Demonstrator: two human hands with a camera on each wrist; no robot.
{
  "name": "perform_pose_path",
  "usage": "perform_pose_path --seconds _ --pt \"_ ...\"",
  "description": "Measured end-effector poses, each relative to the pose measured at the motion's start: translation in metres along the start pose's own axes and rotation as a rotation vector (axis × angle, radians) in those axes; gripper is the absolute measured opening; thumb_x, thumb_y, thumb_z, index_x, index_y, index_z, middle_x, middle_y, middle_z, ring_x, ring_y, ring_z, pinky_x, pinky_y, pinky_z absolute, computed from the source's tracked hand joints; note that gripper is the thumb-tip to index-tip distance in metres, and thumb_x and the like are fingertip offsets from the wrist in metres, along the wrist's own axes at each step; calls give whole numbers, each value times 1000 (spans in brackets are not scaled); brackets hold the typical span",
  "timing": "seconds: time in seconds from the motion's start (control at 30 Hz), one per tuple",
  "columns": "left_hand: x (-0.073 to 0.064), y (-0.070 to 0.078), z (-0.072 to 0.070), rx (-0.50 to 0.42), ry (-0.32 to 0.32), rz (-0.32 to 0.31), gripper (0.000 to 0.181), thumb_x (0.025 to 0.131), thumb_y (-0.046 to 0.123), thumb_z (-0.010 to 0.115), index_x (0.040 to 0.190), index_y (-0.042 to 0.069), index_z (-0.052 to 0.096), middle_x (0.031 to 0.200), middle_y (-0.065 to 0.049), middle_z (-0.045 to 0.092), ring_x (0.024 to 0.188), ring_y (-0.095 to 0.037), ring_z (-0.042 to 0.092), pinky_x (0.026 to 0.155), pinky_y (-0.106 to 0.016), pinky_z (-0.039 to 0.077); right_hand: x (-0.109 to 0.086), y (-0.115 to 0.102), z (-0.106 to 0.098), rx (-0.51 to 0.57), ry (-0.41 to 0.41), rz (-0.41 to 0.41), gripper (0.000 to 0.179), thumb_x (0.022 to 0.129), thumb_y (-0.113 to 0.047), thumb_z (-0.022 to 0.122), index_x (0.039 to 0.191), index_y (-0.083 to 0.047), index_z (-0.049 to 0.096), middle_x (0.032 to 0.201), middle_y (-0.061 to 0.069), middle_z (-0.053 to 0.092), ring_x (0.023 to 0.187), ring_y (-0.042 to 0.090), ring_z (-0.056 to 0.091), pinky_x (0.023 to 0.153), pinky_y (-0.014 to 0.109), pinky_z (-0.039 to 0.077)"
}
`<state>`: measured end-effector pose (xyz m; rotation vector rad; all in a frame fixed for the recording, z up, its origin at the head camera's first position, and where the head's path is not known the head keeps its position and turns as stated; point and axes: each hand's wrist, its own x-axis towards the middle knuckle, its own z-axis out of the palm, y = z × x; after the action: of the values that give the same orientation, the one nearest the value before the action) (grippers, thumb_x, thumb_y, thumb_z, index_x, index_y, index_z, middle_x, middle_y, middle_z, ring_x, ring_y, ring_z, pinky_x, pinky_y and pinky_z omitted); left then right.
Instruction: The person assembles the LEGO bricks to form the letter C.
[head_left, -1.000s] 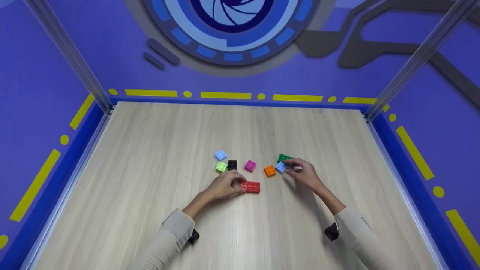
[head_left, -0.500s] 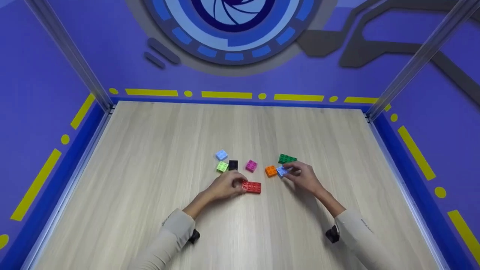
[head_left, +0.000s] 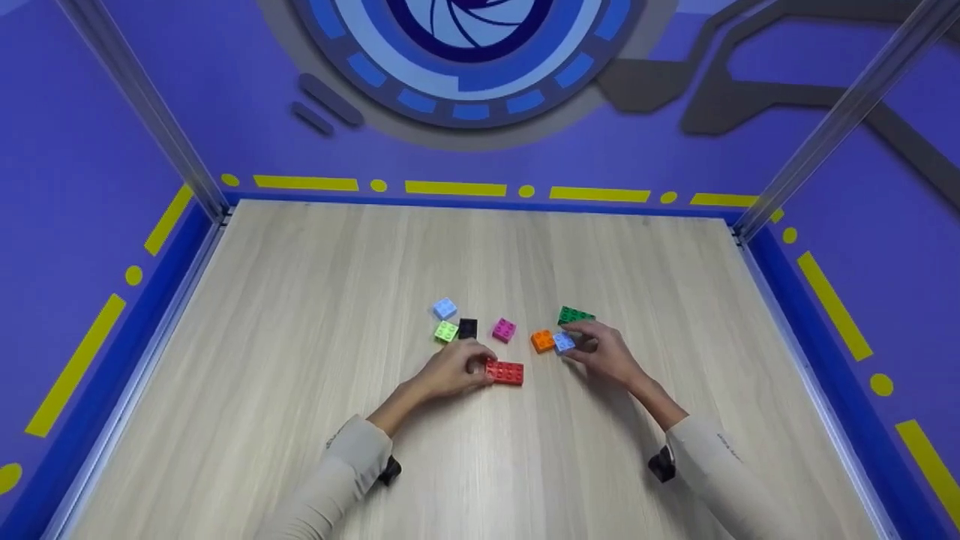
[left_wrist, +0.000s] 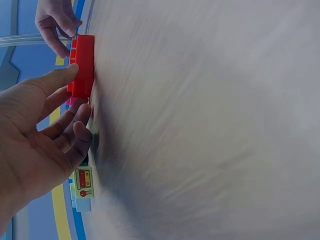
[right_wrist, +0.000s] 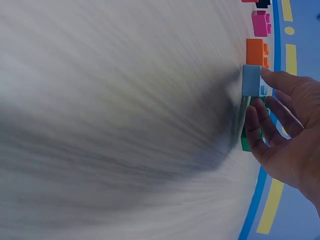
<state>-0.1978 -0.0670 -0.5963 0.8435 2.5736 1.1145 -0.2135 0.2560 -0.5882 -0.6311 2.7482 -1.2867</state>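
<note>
My left hand holds the left end of a red eight-stud toy brick between thumb and fingers. In the left wrist view the thumb lies against the red brick's side, and the other fingers curl loosely below it. On the right, my right hand pinches a small blue brick. The blue brick stands right beside an orange brick, as the right wrist view also shows. Just beyond the right fingers lies a green brick, partly covered by them.
Between the hands and slightly farther back lies a magenta brick. Beyond the left hand are a black brick, a lime green brick and a light blue brick. Blue-purple walls enclose the wooden table at the back and sides.
The right hand has brought the blue brick slightly nearer the person, away from the green brick, and its fingers have shifted on it. The left hand stays on the red brick.
</note>
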Motion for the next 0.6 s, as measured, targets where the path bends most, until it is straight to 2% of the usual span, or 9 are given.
perform_pose_path --seconds 0.17,0.33,0.47,0.6 --pt "0 0 0 9 -9 15 42 89 21 79 126 5 69 111 -12 70 92 -23 62 79 -29 47 -3 -1 5 -28 -17 30 44 85 0 79 127 4 67 124 20 66 96 30 68 83 40 60" --pt "0 1 1 22 -18 22 42 88 22 80 126 5 70 111 -11 70 90 -23 62 77 -26 47 -7 -3 11 -60 -19 52 44 85 -3 81 127 1 68 118 16 63 92 24 63 79 30 56" --pt "1 2 1 27 -13 19 40 87 20 80 123 6 72 110 -10 70 90 -23 63 77 -26 47 -10 -4 13 -63 -18 64 40 85 -5 81 123 -1 69 114 15 63 92 22 61 80 29 55" --pt "2 2 3 37 -8 17 38 86 21 81 121 7 72 109 -9 70 92 -22 63 79 -27 48 -14 -7 11 -57 -22 93 38 86 -4 80 122 -2 69 116 14 64 94 21 61 83 34 57"
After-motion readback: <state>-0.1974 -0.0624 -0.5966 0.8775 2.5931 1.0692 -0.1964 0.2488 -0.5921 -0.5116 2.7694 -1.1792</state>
